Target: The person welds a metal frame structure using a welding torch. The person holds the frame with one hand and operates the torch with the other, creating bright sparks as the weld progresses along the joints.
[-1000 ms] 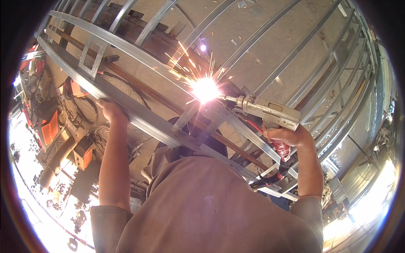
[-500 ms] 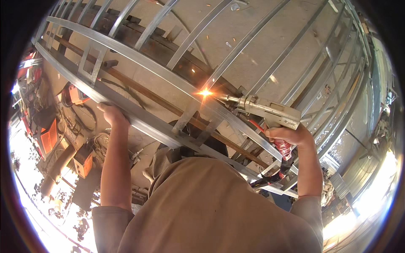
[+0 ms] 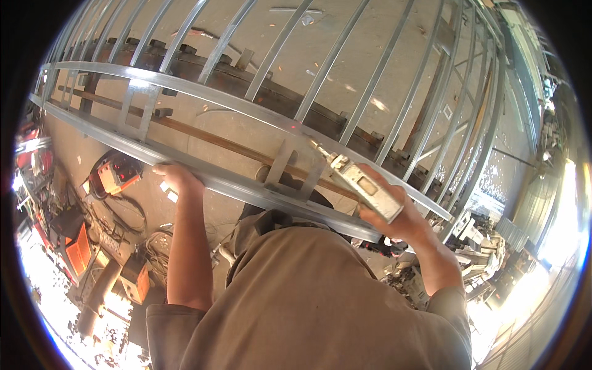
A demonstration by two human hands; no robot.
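My right hand [image 3: 398,213] is wrapped round a pale metal welding gun [image 3: 365,185]. Its narrow nozzle points up and left, close to the inner rail [image 3: 237,108] of a large frame of shiny square metal tubing. A small reddish glow shows on that rail near the nozzle. To the left, my left hand [image 3: 179,180] grips the outer rail [image 3: 243,187], which runs just in front of my body. Short cross pieces [image 3: 280,163] join the two rails between my hands. Beyond the inner rail, several parallel bars [image 3: 333,58] stretch away.
A dark steel beam [image 3: 277,92] lies beneath the frame, and a rusty bar [image 3: 216,140] runs under the rails. On the floor at left sit an orange machine [image 3: 117,176], coiled cables [image 3: 159,250] and a brown cylinder [image 3: 100,296]. Scrap metal [image 3: 484,253] is piled at right.
The bright welding spark has gone out, leaving a faint glow. My right hand has drawn the gun nearer and tilted its nozzle up. The view has shifted; my left hand stays on the outer rail.
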